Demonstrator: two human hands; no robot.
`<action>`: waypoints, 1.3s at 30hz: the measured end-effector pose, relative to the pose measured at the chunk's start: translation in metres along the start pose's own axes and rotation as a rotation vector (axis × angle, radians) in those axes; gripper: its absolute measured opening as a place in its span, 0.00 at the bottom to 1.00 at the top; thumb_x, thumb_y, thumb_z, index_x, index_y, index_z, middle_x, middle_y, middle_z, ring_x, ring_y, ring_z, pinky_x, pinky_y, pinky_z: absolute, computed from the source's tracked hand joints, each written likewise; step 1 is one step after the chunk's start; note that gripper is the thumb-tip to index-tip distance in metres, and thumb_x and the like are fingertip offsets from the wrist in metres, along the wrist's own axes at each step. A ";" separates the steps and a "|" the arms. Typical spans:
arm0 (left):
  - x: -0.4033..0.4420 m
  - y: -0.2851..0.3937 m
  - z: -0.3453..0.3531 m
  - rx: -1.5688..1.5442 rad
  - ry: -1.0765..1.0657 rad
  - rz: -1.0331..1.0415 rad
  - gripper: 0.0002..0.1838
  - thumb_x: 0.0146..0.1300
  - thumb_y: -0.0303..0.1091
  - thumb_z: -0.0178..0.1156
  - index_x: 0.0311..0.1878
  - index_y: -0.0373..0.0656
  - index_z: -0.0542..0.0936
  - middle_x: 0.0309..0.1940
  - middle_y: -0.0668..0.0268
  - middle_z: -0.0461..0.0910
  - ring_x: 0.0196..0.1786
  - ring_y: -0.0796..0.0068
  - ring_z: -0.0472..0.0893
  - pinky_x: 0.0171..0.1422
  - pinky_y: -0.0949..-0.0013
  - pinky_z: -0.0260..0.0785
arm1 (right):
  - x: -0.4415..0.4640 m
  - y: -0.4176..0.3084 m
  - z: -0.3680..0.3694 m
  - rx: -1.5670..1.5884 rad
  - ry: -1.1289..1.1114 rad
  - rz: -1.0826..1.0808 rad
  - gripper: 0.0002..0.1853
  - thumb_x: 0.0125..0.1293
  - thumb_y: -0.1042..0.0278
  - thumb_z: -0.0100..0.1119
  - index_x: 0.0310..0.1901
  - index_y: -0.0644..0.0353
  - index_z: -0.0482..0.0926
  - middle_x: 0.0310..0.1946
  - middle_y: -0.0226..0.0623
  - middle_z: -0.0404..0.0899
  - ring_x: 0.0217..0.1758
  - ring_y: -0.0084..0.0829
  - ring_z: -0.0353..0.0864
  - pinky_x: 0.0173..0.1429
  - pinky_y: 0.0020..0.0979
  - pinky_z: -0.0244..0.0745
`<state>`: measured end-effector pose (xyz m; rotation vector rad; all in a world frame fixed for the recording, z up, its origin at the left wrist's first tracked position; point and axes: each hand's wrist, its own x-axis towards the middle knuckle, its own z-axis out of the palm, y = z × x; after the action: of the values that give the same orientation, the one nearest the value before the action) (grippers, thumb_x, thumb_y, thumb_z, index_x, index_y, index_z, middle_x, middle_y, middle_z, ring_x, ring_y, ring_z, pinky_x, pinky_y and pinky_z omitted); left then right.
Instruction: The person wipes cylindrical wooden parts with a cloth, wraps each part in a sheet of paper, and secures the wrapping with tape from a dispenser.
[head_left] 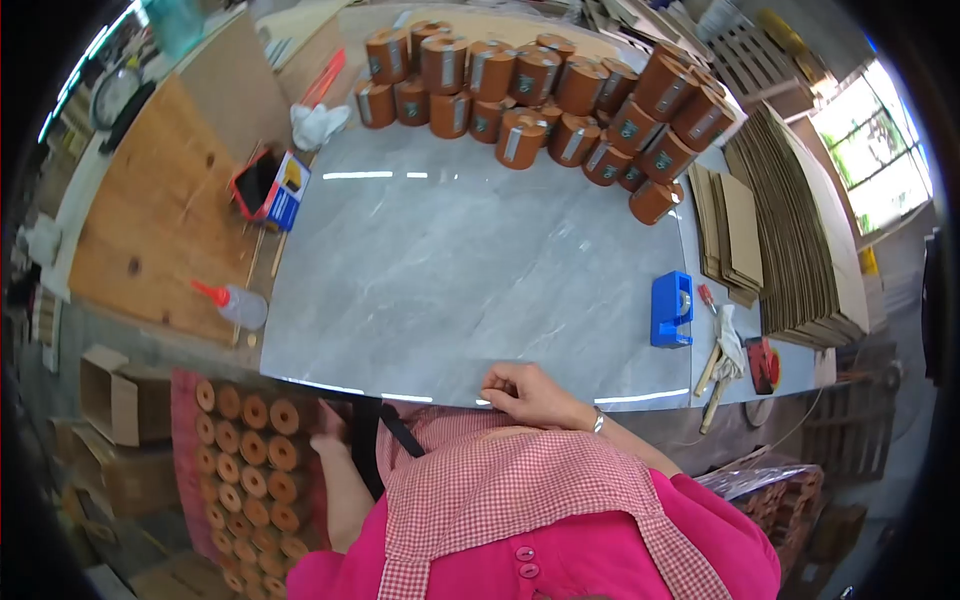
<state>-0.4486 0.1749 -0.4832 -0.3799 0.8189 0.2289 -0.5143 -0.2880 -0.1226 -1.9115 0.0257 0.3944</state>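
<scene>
My right hand (530,394) rests on the near edge of the grey marbled table (460,270), its fingers curled in and nothing visible in them. Low on the left, my left hand (329,424) hangs beside the table's front edge. Its fingers are blurred and partly hidden. It is close to several rows of orange-brown cylinders with centre holes (255,412), set on a red sheet or sack (187,420). Across the back of the table, more brown cylinders (520,138) with silver strips and dark printed marks stand stacked, some tilted at the right.
A blue tape dispenser (670,310) stands on the right, near a white rag (730,345) and a red tape measure (763,366). Flat cardboard (795,230) is stacked beyond. On the left are a red-tipped squeeze bottle (240,304), a blue-and-red box (285,195) and a wooden board (150,220).
</scene>
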 end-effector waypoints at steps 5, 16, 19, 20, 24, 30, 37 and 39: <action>-0.109 -0.018 -0.023 1.006 0.053 0.302 0.17 0.78 0.45 0.49 0.44 0.42 0.79 0.30 0.68 0.76 0.30 0.75 0.78 0.34 0.72 0.78 | 0.028 0.000 -0.073 -0.235 0.403 -0.265 0.11 0.65 0.69 0.67 0.45 0.65 0.81 0.37 0.45 0.82 0.39 0.38 0.83 0.44 0.36 0.78; -0.270 -0.190 0.101 1.887 -0.408 0.761 0.14 0.80 0.41 0.51 0.48 0.40 0.80 0.32 0.66 0.81 0.34 0.75 0.77 0.41 0.69 0.72 | 0.047 -0.082 -0.393 -0.775 1.485 0.071 0.59 0.50 0.40 0.78 0.73 0.73 0.59 0.67 0.59 0.71 0.69 0.55 0.73 0.73 0.48 0.67; -0.251 -0.217 0.111 1.878 -0.590 0.781 0.16 0.81 0.42 0.50 0.43 0.39 0.78 0.30 0.67 0.79 0.28 0.81 0.74 0.34 0.74 0.68 | 0.060 -0.051 -0.420 -0.664 1.400 0.086 0.59 0.47 0.41 0.79 0.74 0.70 0.60 0.66 0.59 0.73 0.70 0.54 0.73 0.72 0.46 0.68; -0.252 -0.230 0.117 1.906 -0.647 0.803 0.18 0.81 0.43 0.48 0.43 0.38 0.79 0.31 0.67 0.80 0.27 0.83 0.74 0.33 0.76 0.67 | 0.060 -0.050 -0.421 -0.646 1.407 0.051 0.58 0.48 0.42 0.79 0.73 0.70 0.61 0.65 0.59 0.74 0.68 0.53 0.75 0.72 0.46 0.70; -0.274 -0.286 0.127 1.924 -0.859 0.687 0.09 0.77 0.29 0.53 0.50 0.33 0.79 0.38 0.62 0.81 0.36 0.76 0.79 0.42 0.73 0.74 | 0.053 -0.041 -0.410 -0.529 1.447 -0.082 0.52 0.48 0.47 0.78 0.70 0.69 0.67 0.62 0.57 0.77 0.63 0.50 0.80 0.68 0.44 0.74; -0.268 -0.365 0.136 2.115 -1.507 0.532 0.31 0.64 0.27 0.68 0.69 0.37 0.70 0.59 0.57 0.77 0.56 0.66 0.79 0.62 0.62 0.72 | 0.011 -0.053 -0.335 -0.457 1.375 -0.373 0.46 0.47 0.50 0.78 0.66 0.64 0.71 0.54 0.48 0.82 0.56 0.46 0.83 0.61 0.41 0.78; -0.267 -0.458 0.114 1.718 -1.340 -0.526 0.60 0.49 0.59 0.80 0.77 0.39 0.60 0.75 0.55 0.65 0.73 0.59 0.72 0.72 0.56 0.69 | -0.027 -0.020 -0.124 -0.133 0.730 -0.458 0.45 0.47 0.57 0.77 0.67 0.66 0.70 0.57 0.49 0.80 0.58 0.40 0.83 0.61 0.36 0.79; -0.243 -0.440 0.108 1.764 -1.173 -0.927 0.56 0.51 0.63 0.77 0.76 0.40 0.63 0.72 0.56 0.69 0.71 0.58 0.74 0.69 0.56 0.72 | -0.037 -0.008 -0.087 0.007 0.675 -0.400 0.44 0.51 0.58 0.76 0.68 0.66 0.69 0.55 0.51 0.81 0.56 0.41 0.84 0.59 0.37 0.81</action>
<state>-0.3873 -0.1932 -0.1290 1.0119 -0.5454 -1.0515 -0.5251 -0.3708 -0.0774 -1.9054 0.0875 -0.5238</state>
